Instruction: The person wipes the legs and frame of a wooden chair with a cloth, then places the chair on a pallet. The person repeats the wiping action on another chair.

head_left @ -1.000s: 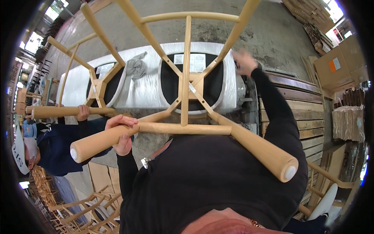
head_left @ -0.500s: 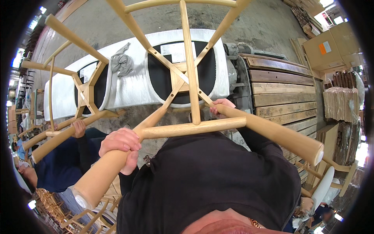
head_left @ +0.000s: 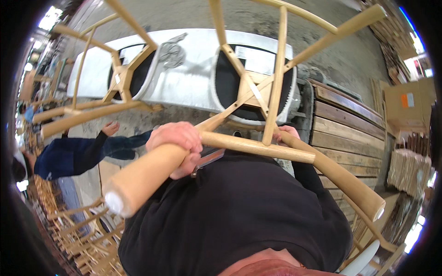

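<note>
An upside-down wooden chair [head_left: 275,99] rests with its round, black-bottomed seat [head_left: 222,80] on a white plastic-covered table [head_left: 193,69]. Its legs point up and toward me. My left hand [head_left: 177,142] is wrapped round the thick near-left leg, beside the end of a crossbar [head_left: 258,146]. Round the near-right leg, lower toward the seat, my right hand [head_left: 287,132] is closed, its fingers partly hidden by the wood. A flat grey and orange thing [head_left: 211,158] shows just behind my left hand; its kind is unclear.
A second upturned chair [head_left: 87,114] stands on the table's left, with a crumpled grey cloth [head_left: 171,51] between them. A co-worker [head_left: 69,156] is at the left. Slatted wooden boards [head_left: 347,124], a cardboard box [head_left: 407,106] and stacked cardboard [head_left: 407,172] lie right. Several chair frames [head_left: 87,230] crowd lower left.
My view has swung, so the table and both chairs appear farther right. The held chair has turned and sits nearer the table's right end. The co-worker's hand has come off the second chair's leg.
</note>
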A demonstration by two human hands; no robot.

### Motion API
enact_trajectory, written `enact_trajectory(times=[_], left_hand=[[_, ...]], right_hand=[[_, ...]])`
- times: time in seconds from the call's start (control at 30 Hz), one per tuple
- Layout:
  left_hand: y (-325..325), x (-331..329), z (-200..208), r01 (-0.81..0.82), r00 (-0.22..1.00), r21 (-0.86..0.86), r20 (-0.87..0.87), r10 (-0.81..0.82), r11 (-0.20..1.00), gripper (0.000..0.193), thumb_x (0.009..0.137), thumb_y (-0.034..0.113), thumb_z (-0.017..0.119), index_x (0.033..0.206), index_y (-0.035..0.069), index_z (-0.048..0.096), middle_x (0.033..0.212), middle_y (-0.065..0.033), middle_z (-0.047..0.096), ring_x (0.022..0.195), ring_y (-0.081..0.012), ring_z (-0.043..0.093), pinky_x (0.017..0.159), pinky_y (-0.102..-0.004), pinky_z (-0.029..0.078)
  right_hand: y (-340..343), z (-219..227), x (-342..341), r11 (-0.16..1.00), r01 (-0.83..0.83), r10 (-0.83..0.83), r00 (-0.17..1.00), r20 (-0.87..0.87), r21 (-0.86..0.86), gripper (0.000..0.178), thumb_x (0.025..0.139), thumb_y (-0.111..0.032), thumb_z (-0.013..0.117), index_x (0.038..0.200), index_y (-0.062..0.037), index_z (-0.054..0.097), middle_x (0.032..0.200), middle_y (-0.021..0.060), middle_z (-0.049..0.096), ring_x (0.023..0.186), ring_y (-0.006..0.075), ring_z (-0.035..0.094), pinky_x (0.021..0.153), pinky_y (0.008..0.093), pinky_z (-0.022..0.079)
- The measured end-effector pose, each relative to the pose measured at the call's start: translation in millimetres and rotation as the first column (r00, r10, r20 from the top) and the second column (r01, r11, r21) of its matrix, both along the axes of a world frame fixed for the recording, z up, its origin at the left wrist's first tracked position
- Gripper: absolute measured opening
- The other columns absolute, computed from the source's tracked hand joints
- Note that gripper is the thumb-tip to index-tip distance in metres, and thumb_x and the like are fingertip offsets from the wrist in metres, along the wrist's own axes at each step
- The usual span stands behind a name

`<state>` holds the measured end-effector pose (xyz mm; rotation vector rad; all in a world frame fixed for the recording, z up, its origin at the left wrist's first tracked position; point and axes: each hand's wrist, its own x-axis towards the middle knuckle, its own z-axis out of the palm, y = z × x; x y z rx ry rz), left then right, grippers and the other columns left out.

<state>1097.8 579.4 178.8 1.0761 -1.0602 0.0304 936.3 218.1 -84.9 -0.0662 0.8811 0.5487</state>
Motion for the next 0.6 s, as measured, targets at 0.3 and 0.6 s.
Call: enact_trajectory(times=[0.3, 0.6], left_hand=[[50, -16, -17, 0.028, 0.997, 0.253, -0.078, -0.008, 0.967, 0.079, 0.074, 0.015, 0.086, 0.132, 0.003, 0.034, 0.123, -0.0201, 0.056, 0.118, -0.0270, 0.056, 0.101, -0.0412, 0.042], [188, -54, -5, -0.081, 0.962, 0.395, -0.209, 0.175, 0.915, 0.051, 0.090, 0.022, 0.071, 0.131, -0.002, 0.053, 0.131, -0.0155, 0.058, 0.121, -0.0233, 0.057, 0.107, -0.0391, 0.041]], right_hand=[[28, -4, -13, 0.973, 0.187, -0.160, 0.969, 0.189, -0.135, 0.069, 0.094, -0.055, 0.044, 0.132, 0.0033, 0.048, 0.124, 0.0243, 0.060, 0.097, 0.0311, 0.067, 0.084, 0.0418, 0.056], [115, -38, -51, 0.639, 0.522, -0.567, 0.816, 0.113, -0.565, 0.085, 0.101, -0.053, 0.040, 0.153, -0.0058, -0.007, 0.132, 0.0311, 0.051, 0.104, 0.0402, 0.065, 0.081, 0.0489, 0.057]])
